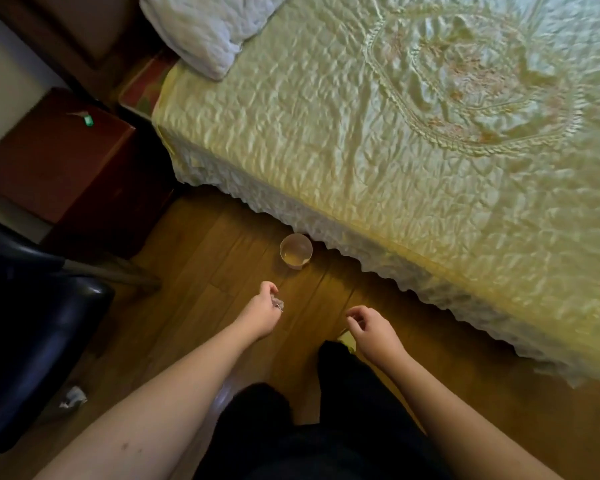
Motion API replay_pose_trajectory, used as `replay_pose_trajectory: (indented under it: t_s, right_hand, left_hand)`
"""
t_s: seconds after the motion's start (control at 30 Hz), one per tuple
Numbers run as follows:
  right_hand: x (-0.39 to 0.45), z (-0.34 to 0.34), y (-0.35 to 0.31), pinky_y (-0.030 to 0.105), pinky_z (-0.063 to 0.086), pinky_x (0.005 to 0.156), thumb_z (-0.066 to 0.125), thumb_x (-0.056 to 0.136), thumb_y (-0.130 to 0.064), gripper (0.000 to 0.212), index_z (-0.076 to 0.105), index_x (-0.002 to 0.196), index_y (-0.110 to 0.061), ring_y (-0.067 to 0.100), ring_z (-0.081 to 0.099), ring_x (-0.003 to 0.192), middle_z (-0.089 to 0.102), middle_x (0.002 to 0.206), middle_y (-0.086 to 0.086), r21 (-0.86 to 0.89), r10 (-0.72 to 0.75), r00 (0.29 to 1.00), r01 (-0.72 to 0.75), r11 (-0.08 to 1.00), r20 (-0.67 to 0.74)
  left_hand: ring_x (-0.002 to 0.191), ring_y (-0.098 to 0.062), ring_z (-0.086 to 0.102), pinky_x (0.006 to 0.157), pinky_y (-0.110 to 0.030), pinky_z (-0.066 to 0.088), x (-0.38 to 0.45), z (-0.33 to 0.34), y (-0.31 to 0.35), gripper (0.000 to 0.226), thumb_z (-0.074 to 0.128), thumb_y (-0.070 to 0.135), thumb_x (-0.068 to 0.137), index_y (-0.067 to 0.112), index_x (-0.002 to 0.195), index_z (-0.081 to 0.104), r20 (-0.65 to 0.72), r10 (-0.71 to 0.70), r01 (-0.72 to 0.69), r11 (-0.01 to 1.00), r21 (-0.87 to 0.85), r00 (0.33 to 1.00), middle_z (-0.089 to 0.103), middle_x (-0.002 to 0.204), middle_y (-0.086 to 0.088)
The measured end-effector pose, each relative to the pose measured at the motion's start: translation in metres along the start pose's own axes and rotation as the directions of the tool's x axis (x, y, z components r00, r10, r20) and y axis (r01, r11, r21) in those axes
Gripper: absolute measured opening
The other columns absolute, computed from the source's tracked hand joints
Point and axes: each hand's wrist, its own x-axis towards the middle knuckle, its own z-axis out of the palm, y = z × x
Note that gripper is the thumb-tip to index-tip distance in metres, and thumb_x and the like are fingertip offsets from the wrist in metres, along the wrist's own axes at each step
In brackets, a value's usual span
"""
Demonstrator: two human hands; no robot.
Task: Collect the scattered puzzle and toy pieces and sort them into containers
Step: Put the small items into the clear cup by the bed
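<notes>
A clear plastic cup (296, 251) stands upright on the wooden floor beside the bed's skirt, with something pale at its bottom. My left hand (262, 311) hovers just below the cup, fingers curled around small greyish pieces (278, 303) that poke out between thumb and fingers. My right hand (369, 327) hangs over the floor to the right, fingers bent and pinched together; whether it holds anything is too small to tell. A pale object (346, 338) lies on the floor under that hand, partly hidden by my dark trouser leg.
A bed with a yellow quilted cover (395, 133) fills the right and top. A dark red nightstand (59, 161) stands at left, a black chair (32, 323) in front of it. A crumpled white scrap (73, 398) lies on the floor near the chair.
</notes>
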Motion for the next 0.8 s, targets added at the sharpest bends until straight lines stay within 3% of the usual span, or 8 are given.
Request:
replay_pose_trajectory:
  t_s: [0.1,0.3,0.6,0.8]
  right_hand:
    - [0.042,-0.022,-0.004,0.022,0.052,0.084,0.051,0.096,-0.037,0.032,0.056,0.125,-0.025,0.004,0.056,0.098,0.057,0.114,-0.008,-0.144,-0.032,0.998,0.040,0.989,0.058]
    - [0.104,-0.051,-0.019,0.018,0.047,0.082,0.047,0.098,-0.036,0.030,0.056,0.124,-0.023,0.006,0.055,0.097,0.054,0.111,-0.007,-0.302,-0.028,0.988,0.074,0.951,0.155]
    - [0.176,-0.005,-0.014,0.011,0.041,0.067,0.049,0.098,-0.037,0.027,0.057,0.122,-0.027,-0.001,0.053,0.090,0.056,0.111,-0.010,-0.126,0.117,0.986,-0.102,0.987,0.118]
    - [0.204,0.021,-0.008,0.010,0.043,0.078,0.050,0.097,-0.035,0.024,0.057,0.120,-0.030,-0.003,0.053,0.098,0.058,0.113,-0.014,-0.004,0.156,0.984,-0.157,0.988,0.088]
  left_hand:
    - [0.077,-0.015,0.059,0.063,-0.033,0.056,0.034,-0.006,0.015,0.020,0.045,0.015,0.096,0.022,0.113,0.037,-0.093,-0.004,0.012,0.997,0.082,0.996,0.059,0.093,-0.003]
    - [0.089,-0.018,0.049,0.078,-0.038,0.053,0.098,0.000,0.019,0.013,0.046,0.009,0.090,0.020,0.096,0.050,-0.107,0.053,-0.037,0.988,0.148,0.993,0.044,0.109,0.000]
    - [0.117,-0.020,0.039,0.095,-0.039,0.043,0.250,0.021,-0.004,0.029,0.040,0.011,0.091,0.017,0.118,0.050,0.046,0.172,-0.178,0.958,0.223,0.984,0.043,0.125,-0.003]
    - [0.116,-0.020,0.042,0.092,-0.038,0.047,0.332,0.032,-0.018,0.050,0.040,-0.010,0.084,0.017,0.126,0.048,0.056,0.260,-0.265,0.918,0.296,0.964,0.047,0.129,-0.004]
